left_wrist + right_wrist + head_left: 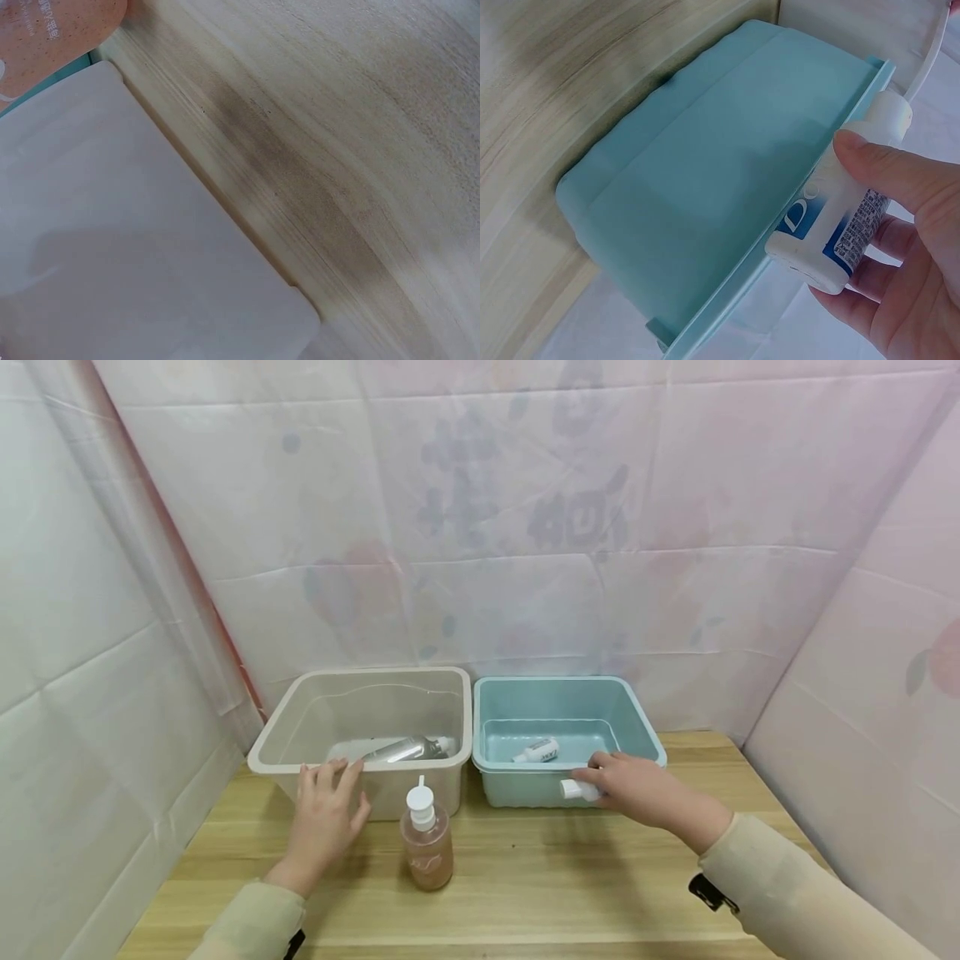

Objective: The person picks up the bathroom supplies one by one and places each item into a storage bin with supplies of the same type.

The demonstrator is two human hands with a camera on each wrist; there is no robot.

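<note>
In the head view my right hand (637, 787) holds a small white Dove bottle (573, 789) by the front rim of the blue bin (517, 781). The right wrist view shows the thumb and fingers around this bottle (821, 217), its blue and white label visible. Inside the blue bin lies another small white bottle (542, 750). My left hand (322, 818) has its fingertips at the front rim of the beige bin (375, 674), fingers loosely extended. A clear bottle with a grey label (405, 749) lies tilted in that bin.
A pump bottle of pinkish liquid (429, 856) stands upright on the wooden table (517, 893), before the beige bin and right of my left hand. Both bins stand side by side against a patterned sheet (525, 610), with sheets also at the left and right.
</note>
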